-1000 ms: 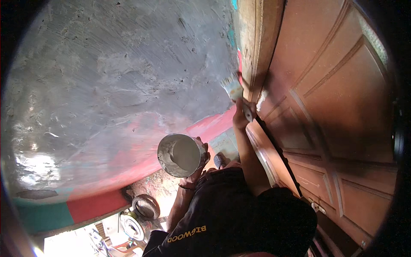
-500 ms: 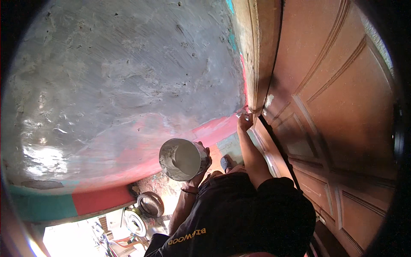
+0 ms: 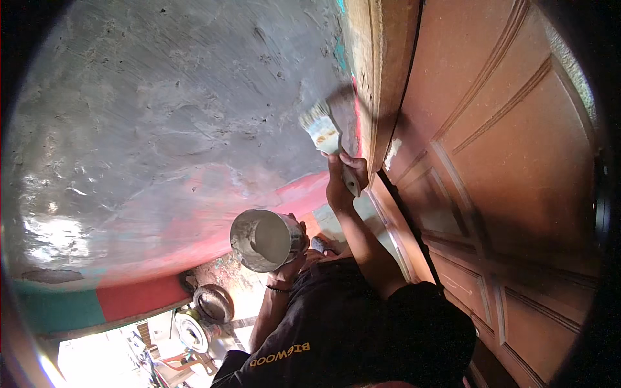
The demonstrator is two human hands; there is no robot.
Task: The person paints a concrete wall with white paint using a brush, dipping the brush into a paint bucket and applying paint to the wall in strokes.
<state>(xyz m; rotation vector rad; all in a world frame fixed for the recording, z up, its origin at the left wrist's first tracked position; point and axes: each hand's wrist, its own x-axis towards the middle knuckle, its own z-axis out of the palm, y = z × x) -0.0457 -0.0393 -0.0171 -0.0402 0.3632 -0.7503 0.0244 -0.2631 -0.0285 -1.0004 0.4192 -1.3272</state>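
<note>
In my right hand is a flat paintbrush, gripped by its pale handle, bristles pointing up toward the wall. Whether the bristles touch the surface I cannot tell. Most of the wall is coated in wet-looking grey, with pink showing along its lower part and beside the door frame. My left hand is wrapped round the side of a round metal container, tilted so its mouth faces me. Greyish-white liquid lies inside it. Part of that hand is hidden behind the container.
A brown panelled door and its wooden frame stand close on the right. Lower left, a tyre rests near a bright opening with cluttered objects. A shod foot shows below.
My right hand has moved up and left from the low corner by the door frame, bringing the brush into full view. The container stays in my left hand, shifted slightly left in view.
</note>
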